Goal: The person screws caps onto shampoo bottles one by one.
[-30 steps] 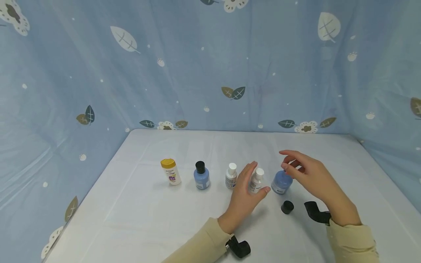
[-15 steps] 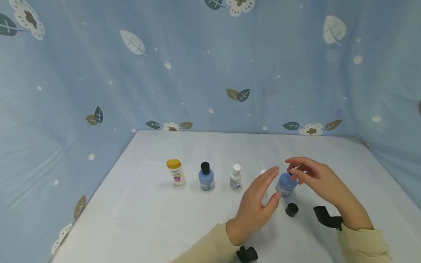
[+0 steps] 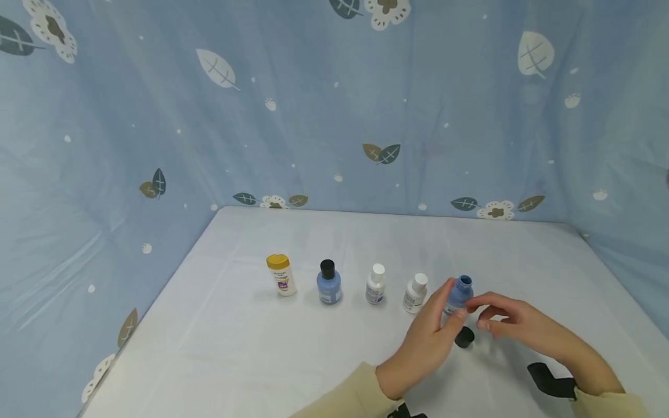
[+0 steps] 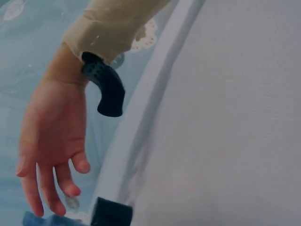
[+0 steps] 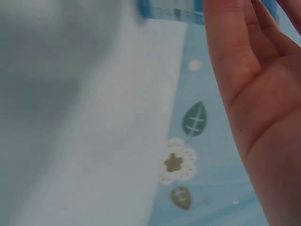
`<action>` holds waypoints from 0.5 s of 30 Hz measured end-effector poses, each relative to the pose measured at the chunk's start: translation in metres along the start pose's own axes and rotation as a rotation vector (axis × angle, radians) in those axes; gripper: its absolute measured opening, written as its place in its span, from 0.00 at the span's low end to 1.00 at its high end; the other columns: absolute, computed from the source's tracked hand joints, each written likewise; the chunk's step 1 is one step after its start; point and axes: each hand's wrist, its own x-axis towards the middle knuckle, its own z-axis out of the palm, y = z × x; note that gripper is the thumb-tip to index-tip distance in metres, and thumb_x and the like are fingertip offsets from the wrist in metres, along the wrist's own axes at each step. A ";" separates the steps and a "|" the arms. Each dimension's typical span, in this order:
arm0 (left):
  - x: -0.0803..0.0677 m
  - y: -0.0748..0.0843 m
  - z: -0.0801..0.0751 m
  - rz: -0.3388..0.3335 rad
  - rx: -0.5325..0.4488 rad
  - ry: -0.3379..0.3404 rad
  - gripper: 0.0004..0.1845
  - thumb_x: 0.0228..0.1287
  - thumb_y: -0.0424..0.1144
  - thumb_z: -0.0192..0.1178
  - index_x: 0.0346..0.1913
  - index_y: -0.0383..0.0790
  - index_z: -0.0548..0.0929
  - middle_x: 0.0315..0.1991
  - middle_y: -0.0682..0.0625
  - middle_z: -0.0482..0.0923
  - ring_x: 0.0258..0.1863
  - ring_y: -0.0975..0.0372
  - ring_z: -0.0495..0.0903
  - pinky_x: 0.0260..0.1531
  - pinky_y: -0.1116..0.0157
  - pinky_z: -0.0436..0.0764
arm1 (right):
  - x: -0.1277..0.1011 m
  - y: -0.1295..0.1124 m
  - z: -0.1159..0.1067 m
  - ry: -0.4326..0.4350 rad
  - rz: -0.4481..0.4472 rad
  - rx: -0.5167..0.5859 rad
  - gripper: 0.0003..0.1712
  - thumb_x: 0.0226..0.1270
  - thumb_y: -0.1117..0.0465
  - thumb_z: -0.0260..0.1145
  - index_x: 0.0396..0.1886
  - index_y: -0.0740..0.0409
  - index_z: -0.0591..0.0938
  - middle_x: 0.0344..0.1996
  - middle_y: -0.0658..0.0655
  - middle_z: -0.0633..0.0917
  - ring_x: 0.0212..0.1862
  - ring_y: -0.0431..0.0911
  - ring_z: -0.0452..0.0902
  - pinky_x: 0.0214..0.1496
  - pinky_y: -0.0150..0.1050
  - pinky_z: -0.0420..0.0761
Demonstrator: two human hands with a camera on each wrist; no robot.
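Note:
A blue bottle stands uncapped on the table, its open mouth showing in the head view. My left hand lies along its left side with straight fingers, the thumb across its front. From the right, my right hand reaches toward the bottle with loosely bent fingers and holds nothing; whether its fingertips touch is hard to tell. Just in front of the bottle lies a black cap. The left wrist view shows my right hand beside the cap. A labelled part of the bottle appears in the right wrist view.
Left of my hands stand several upright bottles: two white-capped ones, a blue one with a black cap and a white one with a yellow lid. White cloth covers the table; a patterned blue curtain hangs behind.
My left hand has moved right, from the white-capped bottle to the blue bottle. My right hand has dropped from above the blue bottle's mouth to its right side, uncovering the mouth.

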 end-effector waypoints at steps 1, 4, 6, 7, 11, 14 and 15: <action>0.002 -0.001 0.003 -0.028 -0.004 -0.007 0.27 0.69 0.53 0.38 0.68 0.57 0.49 0.67 0.59 0.50 0.64 0.66 0.51 0.59 0.60 0.59 | -0.001 0.003 0.001 -0.009 0.006 0.017 0.19 0.67 0.61 0.53 0.57 0.51 0.70 0.52 0.59 0.72 0.43 0.43 0.73 0.35 0.38 0.75; 0.008 -0.008 0.010 -0.076 -0.011 0.000 0.30 0.68 0.54 0.38 0.69 0.52 0.47 0.67 0.57 0.48 0.65 0.64 0.49 0.59 0.59 0.57 | 0.001 0.011 0.006 -0.032 0.010 0.071 0.19 0.67 0.63 0.52 0.58 0.54 0.70 0.51 0.60 0.72 0.40 0.47 0.74 0.33 0.39 0.76; 0.013 -0.013 0.015 -0.074 0.002 0.018 0.30 0.68 0.53 0.39 0.69 0.48 0.48 0.68 0.55 0.48 0.65 0.63 0.49 0.60 0.58 0.57 | 0.003 0.018 0.010 -0.047 0.016 0.109 0.20 0.67 0.63 0.51 0.59 0.58 0.68 0.49 0.62 0.73 0.38 0.49 0.75 0.33 0.40 0.76; 0.016 -0.016 0.017 -0.064 0.014 0.030 0.30 0.68 0.51 0.40 0.69 0.46 0.49 0.67 0.54 0.48 0.65 0.62 0.49 0.60 0.59 0.56 | 0.004 0.021 0.011 -0.053 0.026 0.129 0.21 0.67 0.64 0.51 0.60 0.60 0.67 0.47 0.62 0.74 0.36 0.50 0.75 0.33 0.40 0.76; 0.024 -0.026 0.025 -0.026 0.064 0.052 0.30 0.68 0.49 0.41 0.69 0.44 0.51 0.67 0.53 0.48 0.65 0.61 0.50 0.60 0.58 0.56 | 0.004 0.032 0.016 -0.066 0.090 0.227 0.24 0.69 0.63 0.48 0.62 0.66 0.61 0.40 0.66 0.77 0.35 0.53 0.76 0.35 0.42 0.76; 0.030 -0.032 0.030 -0.058 0.055 0.056 0.30 0.67 0.50 0.43 0.68 0.46 0.52 0.67 0.54 0.49 0.65 0.61 0.51 0.60 0.57 0.57 | 0.002 0.039 0.017 -0.032 0.139 0.297 0.24 0.70 0.61 0.46 0.62 0.65 0.60 0.40 0.67 0.77 0.37 0.55 0.75 0.35 0.45 0.76; 0.032 -0.034 0.031 -0.079 0.045 0.056 0.30 0.66 0.51 0.44 0.68 0.47 0.53 0.67 0.54 0.50 0.65 0.61 0.51 0.59 0.57 0.57 | 0.001 0.041 0.018 -0.015 0.153 0.319 0.23 0.70 0.60 0.46 0.62 0.63 0.61 0.42 0.67 0.77 0.38 0.55 0.75 0.35 0.46 0.76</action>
